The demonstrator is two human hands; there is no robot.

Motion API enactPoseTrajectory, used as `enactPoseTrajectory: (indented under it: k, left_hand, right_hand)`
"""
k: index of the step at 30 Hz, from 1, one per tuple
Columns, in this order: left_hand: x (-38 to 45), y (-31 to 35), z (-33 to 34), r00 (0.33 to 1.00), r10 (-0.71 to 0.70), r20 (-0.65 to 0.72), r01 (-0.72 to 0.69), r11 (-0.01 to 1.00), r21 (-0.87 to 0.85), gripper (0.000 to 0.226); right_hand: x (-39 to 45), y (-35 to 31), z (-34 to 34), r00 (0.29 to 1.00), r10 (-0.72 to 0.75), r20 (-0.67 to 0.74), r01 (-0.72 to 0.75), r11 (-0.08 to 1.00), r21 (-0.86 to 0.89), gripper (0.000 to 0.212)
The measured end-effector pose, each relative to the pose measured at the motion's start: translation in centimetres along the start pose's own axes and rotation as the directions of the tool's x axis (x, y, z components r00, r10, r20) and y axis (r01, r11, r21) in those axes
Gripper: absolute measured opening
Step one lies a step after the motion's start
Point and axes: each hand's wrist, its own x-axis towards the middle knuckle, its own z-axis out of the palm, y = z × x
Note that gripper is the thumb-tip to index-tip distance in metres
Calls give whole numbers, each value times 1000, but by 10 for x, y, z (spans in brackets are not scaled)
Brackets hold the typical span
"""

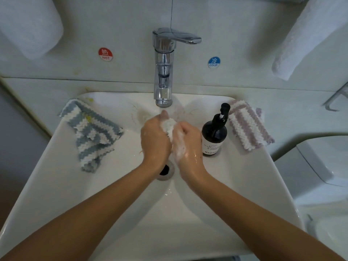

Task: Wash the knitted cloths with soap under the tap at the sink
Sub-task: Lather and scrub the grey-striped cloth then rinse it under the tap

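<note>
White tile backs the scene, with a red HOT sticker [105,54] and a blue COLD sticker [214,62] on either side of the chrome tap [163,72], whose lever points off to the right. Below it sits the white sink [56,185], and your two hands are right in the middle of the basin, just under the spout. Your left hand [155,137] and your right hand [187,146] are pressed close together, fingers curled around a bunched white cloth [169,126] that pokes out between them. Suds coat your right hand and wrist. The drain [165,171] shows just behind your wrists. On the sink's left rim lies a blue-and-white striped knitted cloth [90,132], crumpled and hanging partly into the basin. On the right rim a purple-and-white striped knitted cloth [248,125] lies flat, and just beside it stands a dark soap pump bottle [214,134], upright, close to your right hand.
</note>
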Motion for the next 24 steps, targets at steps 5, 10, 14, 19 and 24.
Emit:
enactPoseTrajectory:
  k: [5,10,14,19,24]
  left_hand:
    - [-15,-1,5,993,93,66,-98,992,76,44]
    - [3,3,-4,1000,31,4,-31,999,35,47]
    - [-21,7,1,987,158,11,-158,986,49,39]
    - [-1,2,-3,996,86,-24,-84,995,62,44]
    - [-9,-1,-5,992,124,-1,-124,990,61,41]
  right_hand:
    - [28,-3,-2,999,14,-51,-12,999,41,36]
    - [1,-1,2,999,-46,8,46,998,-32,45]
    - [23,-5,-2,999,-19,-30,19,1000,14,42]
    - [8,3,4,1000,18,-5,-18,1000,-24,36]
    - [16,-2,4,1000,-1,-14,0,999,-43,37]
